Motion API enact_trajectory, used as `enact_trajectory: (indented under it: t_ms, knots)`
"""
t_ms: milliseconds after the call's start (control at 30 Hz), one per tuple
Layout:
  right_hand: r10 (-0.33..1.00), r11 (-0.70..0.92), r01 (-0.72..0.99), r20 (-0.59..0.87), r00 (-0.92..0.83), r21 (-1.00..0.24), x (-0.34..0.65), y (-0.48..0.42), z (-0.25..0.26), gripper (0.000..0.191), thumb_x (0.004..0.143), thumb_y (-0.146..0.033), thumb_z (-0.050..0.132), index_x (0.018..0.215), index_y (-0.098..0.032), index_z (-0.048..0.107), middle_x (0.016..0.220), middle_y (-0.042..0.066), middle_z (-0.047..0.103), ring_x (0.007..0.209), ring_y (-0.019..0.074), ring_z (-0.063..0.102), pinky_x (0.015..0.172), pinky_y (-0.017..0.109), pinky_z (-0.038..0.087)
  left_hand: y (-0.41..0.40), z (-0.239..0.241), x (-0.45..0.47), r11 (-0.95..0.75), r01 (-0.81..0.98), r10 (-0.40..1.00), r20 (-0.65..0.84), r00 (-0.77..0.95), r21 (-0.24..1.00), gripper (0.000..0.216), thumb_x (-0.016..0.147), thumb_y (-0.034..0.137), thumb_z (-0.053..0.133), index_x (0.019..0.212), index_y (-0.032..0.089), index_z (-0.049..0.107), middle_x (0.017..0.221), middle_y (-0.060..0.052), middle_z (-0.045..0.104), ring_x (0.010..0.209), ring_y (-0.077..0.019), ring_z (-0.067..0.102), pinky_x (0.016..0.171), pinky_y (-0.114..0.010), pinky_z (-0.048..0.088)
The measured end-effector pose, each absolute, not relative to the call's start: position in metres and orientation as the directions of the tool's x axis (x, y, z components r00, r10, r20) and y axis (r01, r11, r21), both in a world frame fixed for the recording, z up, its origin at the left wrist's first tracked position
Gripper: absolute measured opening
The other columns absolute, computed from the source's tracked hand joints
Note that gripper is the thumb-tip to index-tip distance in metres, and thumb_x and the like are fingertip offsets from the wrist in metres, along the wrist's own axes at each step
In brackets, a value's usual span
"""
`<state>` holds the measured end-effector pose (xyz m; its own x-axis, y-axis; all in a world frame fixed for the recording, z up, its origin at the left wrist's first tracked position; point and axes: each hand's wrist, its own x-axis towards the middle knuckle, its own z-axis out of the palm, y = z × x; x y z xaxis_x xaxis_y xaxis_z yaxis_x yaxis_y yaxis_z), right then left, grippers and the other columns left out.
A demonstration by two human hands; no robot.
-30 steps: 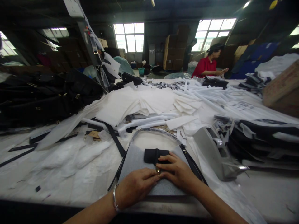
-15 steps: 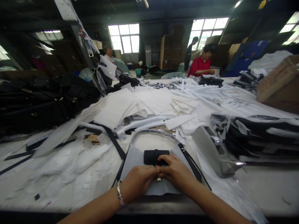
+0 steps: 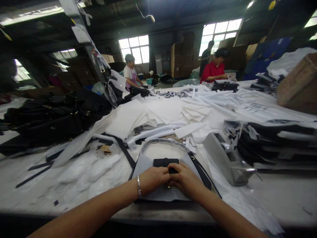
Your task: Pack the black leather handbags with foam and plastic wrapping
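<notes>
In front of me on the table lies a black handbag [image 3: 206,180], its front covered by a pale grey sheet [image 3: 146,162]. A curved handle [image 3: 163,140] wrapped in clear film arches behind it. A black closure tab [image 3: 165,162] shows at the bag's middle, with a small gold clasp [image 3: 168,186] just below my fingers. My left hand [image 3: 155,180], a silver bangle at its wrist, has its fingertips closed at the tab. My right hand [image 3: 184,180] curls over the tab's right side, its fingers meeting the left ones. What lies under the fingertips is partly hidden.
A grey tape dispenser [image 3: 225,162] stands right of the bag, beside stacked black bags [image 3: 277,145]. White sheets [image 3: 158,110] cover the table beyond. Black bags [image 3: 56,115] pile up at left. A cardboard box [image 3: 299,86] is far right. Several people work across the room.
Both hands have shifted slightly up toward the black tab, the left one rolling over so its back shows more. The view has tilted and turned a little to the left.
</notes>
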<state>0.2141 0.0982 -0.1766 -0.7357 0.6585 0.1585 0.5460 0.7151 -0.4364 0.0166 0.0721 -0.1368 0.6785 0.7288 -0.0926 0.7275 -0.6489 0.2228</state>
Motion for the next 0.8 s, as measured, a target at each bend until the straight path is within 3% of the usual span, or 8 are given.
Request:
enact_trajectory:
  t_ms: [133,267,400,500,600,800]
  knots:
    - [0.663,0.711,0.54,0.175,-0.727,-0.45,0.215,0.099,-0.184,0.025,0.085,-0.028,0.072,0.109,-0.035,0.073,0.129,0.005,0.061,0.12,0.0255,0.056,0.111,0.052,0.031,0.056,-0.147,0.029,-0.454,0.863,0.88,-0.038,0.473,0.221,0.013,0.093,0.023,0.055,0.095,0.014,0.064,0.093,-0.008,0.065,0.083,-0.0215,0.065,0.072,-0.031,0.052]
    - [0.663,0.712,0.53,0.19,-0.724,-0.461,0.217,0.098,-0.187,0.029,0.087,-0.028,0.07,0.115,-0.035,0.071,0.13,0.006,0.061,0.122,0.0251,0.055,0.112,0.052,0.03,0.047,-0.152,0.034,-0.304,0.905,0.95,0.02,0.313,0.298,0.012,0.089,0.024,0.058,0.089,0.014,0.064,0.086,-0.008,0.066,0.08,-0.0224,0.065,0.07,-0.032,0.052]
    - [0.656,0.716,0.516,0.202,-0.727,-0.471,0.219,0.098,-0.186,0.031,0.086,-0.03,0.07,0.117,-0.036,0.069,0.131,0.006,0.06,0.122,0.0245,0.056,0.111,0.052,0.03,0.044,-0.146,0.02,-0.34,0.834,0.936,0.067,0.347,0.434,0.01,0.091,0.024,0.058,0.097,0.019,0.065,0.085,-0.001,0.069,0.075,-0.0157,0.066,0.069,-0.025,0.052]
    - [0.657,0.714,0.511,0.206,-0.725,-0.479,0.219,0.098,-0.185,0.029,0.088,-0.03,0.069,0.116,-0.035,0.07,0.131,0.006,0.061,0.121,0.0242,0.056,0.111,0.052,0.031,0.034,-0.148,0.009,-0.413,0.76,0.907,0.149,0.394,0.502,0.018,0.093,0.018,0.056,0.109,0.02,0.062,0.102,-0.003,0.069,0.091,-0.0146,0.066,0.082,-0.024,0.052]
    - [0.657,0.711,0.506,0.206,-0.725,-0.487,0.219,0.098,-0.185,0.029,0.088,-0.03,0.068,0.118,-0.034,0.069,0.132,0.006,0.061,0.123,0.024,0.056,0.111,0.052,0.031,0.022,-0.162,0.005,-0.499,0.683,0.863,0.233,0.448,0.534,0.015,0.095,0.017,0.054,0.105,0.021,0.065,0.112,-0.004,0.067,0.105,-0.0151,0.062,0.094,-0.026,0.049]
    - [0.661,0.711,0.512,0.21,-0.72,-0.482,0.221,0.092,-0.18,0.029,0.092,-0.029,0.063,0.121,-0.031,0.066,0.134,0.007,0.06,0.125,0.023,0.054,0.114,0.051,0.026,0.015,-0.186,0.002,-0.566,0.622,0.824,0.348,0.447,0.54,0.023,0.099,0.019,0.049,0.115,0.023,0.066,0.106,-0.005,0.07,0.1,-0.0173,0.063,0.096,-0.034,0.048]
